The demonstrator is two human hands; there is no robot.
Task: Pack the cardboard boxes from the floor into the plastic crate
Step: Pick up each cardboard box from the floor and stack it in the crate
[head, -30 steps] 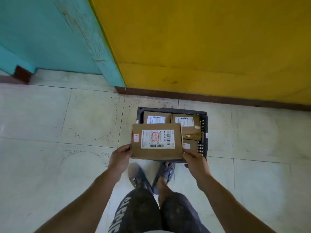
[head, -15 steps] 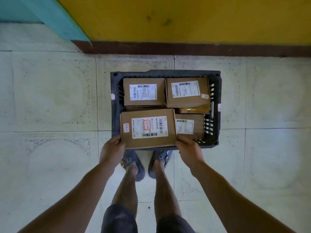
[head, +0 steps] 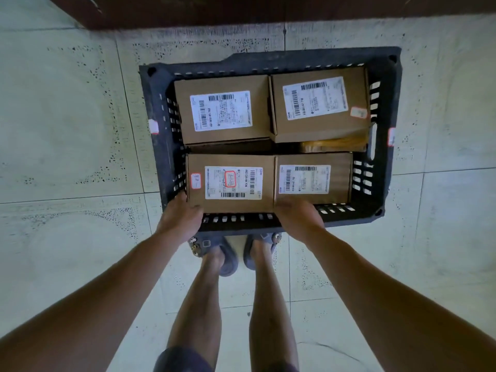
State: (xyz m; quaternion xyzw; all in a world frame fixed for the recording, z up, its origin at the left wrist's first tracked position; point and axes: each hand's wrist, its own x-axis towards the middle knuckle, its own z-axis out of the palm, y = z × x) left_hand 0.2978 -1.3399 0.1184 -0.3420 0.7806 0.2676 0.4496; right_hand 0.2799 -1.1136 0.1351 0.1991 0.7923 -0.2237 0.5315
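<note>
Red-stamped box (head: 230, 183) now lowered into crate (head: 308, 56); left hand (head: 179, 218) and right hand (head: 298, 216) fingers (head: 182, 197) grip it.

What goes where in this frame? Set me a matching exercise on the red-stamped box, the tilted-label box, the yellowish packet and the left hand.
Things:
1. box with the red-stamped label
2. box with the tilted label
3. yellowish packet
4. left hand

Places:
A. far right of the plastic crate
B. low in the gap between the two right-hand boxes
C. gripping a box's near left corner
D. near left of the crate

Pairs: 1-D, 2-A, 3-B, 4-C
</note>
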